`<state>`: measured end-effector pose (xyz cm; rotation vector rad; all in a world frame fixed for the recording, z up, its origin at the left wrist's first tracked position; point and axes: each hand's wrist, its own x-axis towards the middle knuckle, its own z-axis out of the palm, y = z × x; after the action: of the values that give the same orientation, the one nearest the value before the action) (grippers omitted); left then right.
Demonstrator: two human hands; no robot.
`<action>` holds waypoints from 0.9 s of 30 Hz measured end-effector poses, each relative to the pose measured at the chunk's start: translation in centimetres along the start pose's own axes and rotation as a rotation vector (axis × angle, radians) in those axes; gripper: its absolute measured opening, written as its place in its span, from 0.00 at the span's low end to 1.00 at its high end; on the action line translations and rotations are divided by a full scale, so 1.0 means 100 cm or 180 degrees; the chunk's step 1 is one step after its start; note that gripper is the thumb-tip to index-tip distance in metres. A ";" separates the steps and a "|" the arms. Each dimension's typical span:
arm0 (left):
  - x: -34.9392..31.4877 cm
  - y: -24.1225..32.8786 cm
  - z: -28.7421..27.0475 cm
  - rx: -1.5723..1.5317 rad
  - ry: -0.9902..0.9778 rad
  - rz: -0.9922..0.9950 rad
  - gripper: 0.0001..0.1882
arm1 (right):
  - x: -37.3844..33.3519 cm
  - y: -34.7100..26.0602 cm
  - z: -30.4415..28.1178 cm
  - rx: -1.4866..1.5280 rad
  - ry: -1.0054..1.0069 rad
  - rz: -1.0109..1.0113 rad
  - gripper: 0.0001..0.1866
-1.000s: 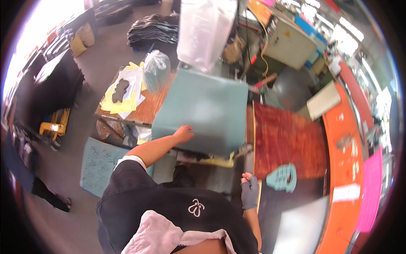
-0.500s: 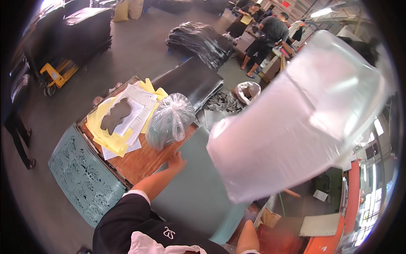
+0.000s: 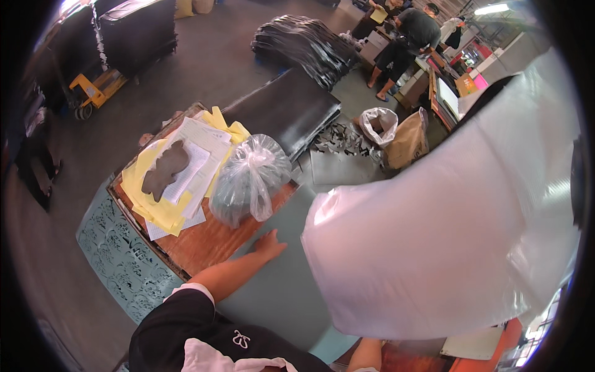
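My left hand [image 3: 269, 245] rests on a smooth grey-green sheet [image 3: 273, 291], its fingers apart and nothing in them. A tied clear plastic bag [image 3: 251, 180] stands just beyond it on a brown wooden board [image 3: 192, 248]. My right forearm [image 3: 367, 354] comes in at the lower edge, and the hand beyond it is hidden behind a large translucent plastic sheet [image 3: 427, 248] that fills the right side. Yellow and white papers [image 3: 201, 146] lie on the board, under a dark grey irregular cut-out piece [image 3: 166, 170].
Left of the board hangs a teal sheet [image 3: 124, 248] with cut-out shapes. Dark sheets [image 3: 285, 108] and scraps [image 3: 341, 142] lie beyond, near an open white sack [image 3: 378, 127]. A yellow pallet jack [image 3: 96, 93] stands far left. Co-workers [image 3: 409, 46] work at the back right.
The view has shifted. The translucent plastic sheet sits lower and now hides my right hand, which showed gloved before. My left hand has moved slightly right over the grey-green sheet.
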<state>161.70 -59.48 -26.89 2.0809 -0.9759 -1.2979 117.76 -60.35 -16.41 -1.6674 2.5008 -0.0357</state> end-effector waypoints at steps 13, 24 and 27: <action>-0.016 -0.026 -0.058 0.0530 0.1533 0.2733 0.30 | -0.295 0.028 -0.145 0.3091 0.0907 -0.1117 0.13; -0.265 0.011 -0.101 -0.1060 -0.1743 0.2260 0.17 | -0.566 0.173 -0.193 0.3243 0.1837 -0.0757 0.09; -0.379 0.042 -0.068 -0.1079 -0.2240 0.2181 0.21 | -0.665 0.226 -0.205 0.3214 0.2308 0.0282 0.09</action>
<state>155.59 -32.13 -0.09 0.8837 -1.4522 -1.6560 119.57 8.50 8.37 -1.1641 2.1952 -1.8041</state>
